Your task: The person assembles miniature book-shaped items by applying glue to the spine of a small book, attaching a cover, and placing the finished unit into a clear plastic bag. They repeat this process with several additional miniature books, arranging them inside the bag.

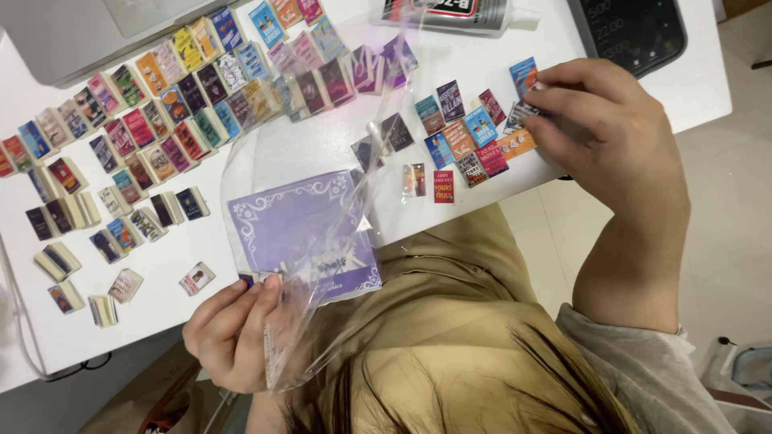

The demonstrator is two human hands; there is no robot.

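Left hand (229, 333) pinches clear bag (322, 201); right hand (599, 133) pinches a tiny cover (523, 112).
Bag held up, mouth open; covers (466, 145) spread flat on table (322, 149) for picking.

A white table (338, 145) is covered with lots of tiny books. Rows of little colourful books (185, 88) fill its left part. A few small white ones (88, 297) sit apart near the front edge. A glue tube (450, 14) lies at the back, and a dark phone (631, 32) rests beside it. A grey laptop (72, 32) sits in the far left corner.
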